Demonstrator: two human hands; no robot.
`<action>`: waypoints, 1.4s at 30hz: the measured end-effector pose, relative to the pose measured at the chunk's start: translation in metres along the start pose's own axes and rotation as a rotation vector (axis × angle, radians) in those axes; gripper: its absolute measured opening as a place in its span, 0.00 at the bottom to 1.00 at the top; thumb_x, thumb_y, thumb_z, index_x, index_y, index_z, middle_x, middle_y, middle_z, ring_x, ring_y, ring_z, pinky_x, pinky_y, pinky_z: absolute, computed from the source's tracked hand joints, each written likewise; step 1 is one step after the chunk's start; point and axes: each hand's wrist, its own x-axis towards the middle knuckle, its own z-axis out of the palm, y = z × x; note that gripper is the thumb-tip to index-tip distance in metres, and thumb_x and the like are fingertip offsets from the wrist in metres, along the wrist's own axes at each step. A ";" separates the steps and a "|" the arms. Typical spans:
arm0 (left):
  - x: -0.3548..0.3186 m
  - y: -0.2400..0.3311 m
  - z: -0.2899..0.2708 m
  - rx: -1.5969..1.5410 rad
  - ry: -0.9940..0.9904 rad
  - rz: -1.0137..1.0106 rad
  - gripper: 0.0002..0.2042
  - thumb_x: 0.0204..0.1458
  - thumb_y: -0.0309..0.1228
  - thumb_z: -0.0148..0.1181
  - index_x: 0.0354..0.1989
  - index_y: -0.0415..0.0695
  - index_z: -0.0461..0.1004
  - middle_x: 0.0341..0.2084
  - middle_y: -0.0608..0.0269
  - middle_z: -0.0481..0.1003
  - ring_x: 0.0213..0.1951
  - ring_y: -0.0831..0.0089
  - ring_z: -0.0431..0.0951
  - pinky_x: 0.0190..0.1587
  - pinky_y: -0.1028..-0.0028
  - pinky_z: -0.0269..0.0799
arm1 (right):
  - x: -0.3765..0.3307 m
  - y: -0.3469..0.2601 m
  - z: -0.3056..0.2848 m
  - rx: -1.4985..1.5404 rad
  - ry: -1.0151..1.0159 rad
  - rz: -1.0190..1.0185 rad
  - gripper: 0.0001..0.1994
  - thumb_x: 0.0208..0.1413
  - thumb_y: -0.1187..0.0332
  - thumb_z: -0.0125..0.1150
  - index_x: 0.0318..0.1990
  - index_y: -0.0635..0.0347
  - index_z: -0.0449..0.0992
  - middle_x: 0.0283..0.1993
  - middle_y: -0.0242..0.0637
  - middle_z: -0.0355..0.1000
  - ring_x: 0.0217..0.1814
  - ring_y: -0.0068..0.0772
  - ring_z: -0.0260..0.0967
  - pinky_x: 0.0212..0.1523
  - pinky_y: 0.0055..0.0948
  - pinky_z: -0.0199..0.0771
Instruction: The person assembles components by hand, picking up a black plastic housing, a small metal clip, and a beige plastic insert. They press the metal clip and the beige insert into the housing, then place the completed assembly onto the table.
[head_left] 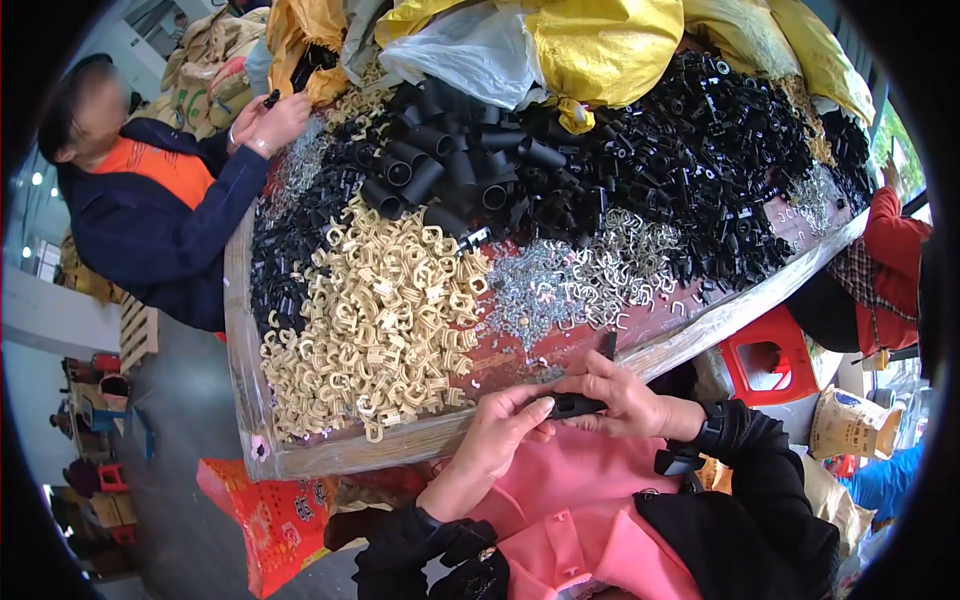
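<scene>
Close to the table's front edge, my left hand [502, 428] pinches one end of a black plastic part [575, 405]. My right hand [622, 398] closes on the other end of that part. A thin dark piece [609, 345] sticks up beyond my right fingers; I cannot tell whether it is held or what it is. Left of my hands lies a heap of cream-coloured bracket-like pieces [375, 320]. Small silver screws or pins [530, 290] are piled just ahead, beside U-shaped metal clips [625, 262].
Black tubes [425, 150] and a wide heap of black plastic parts [700, 160] cover the far table. Yellow sacks [610, 50] stand behind. A co-worker [150, 200] handles a small black piece at left; another person [895, 260] is at right, near a red stool [770, 355].
</scene>
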 end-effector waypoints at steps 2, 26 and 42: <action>0.000 0.002 0.001 0.038 -0.009 0.016 0.13 0.49 0.29 0.52 0.42 0.35 0.67 0.24 0.66 0.71 0.23 0.82 0.70 0.27 0.83 0.67 | -0.003 0.002 0.002 -0.009 0.009 0.006 0.23 0.39 0.69 0.63 0.46 0.62 0.65 0.38 0.42 0.60 0.38 0.41 0.61 0.37 0.33 0.64; 0.017 0.007 0.018 -0.422 -0.267 -0.121 0.31 0.50 0.50 0.40 0.56 0.39 0.51 0.50 0.54 0.59 0.52 0.65 0.61 0.52 0.67 0.59 | 0.010 -0.006 -0.003 -0.387 -0.073 -0.158 0.21 0.41 0.53 0.58 0.38 0.56 0.67 0.32 0.33 0.59 0.37 0.35 0.54 0.39 0.37 0.47; 0.017 0.011 0.026 -0.469 -0.107 0.000 0.24 0.50 0.48 0.41 0.47 0.39 0.61 0.43 0.57 0.64 0.47 0.67 0.65 0.49 0.70 0.62 | 0.019 -0.020 0.002 -0.388 -0.010 -0.140 0.21 0.41 0.53 0.57 0.39 0.57 0.66 0.36 0.35 0.61 0.39 0.36 0.56 0.40 0.37 0.49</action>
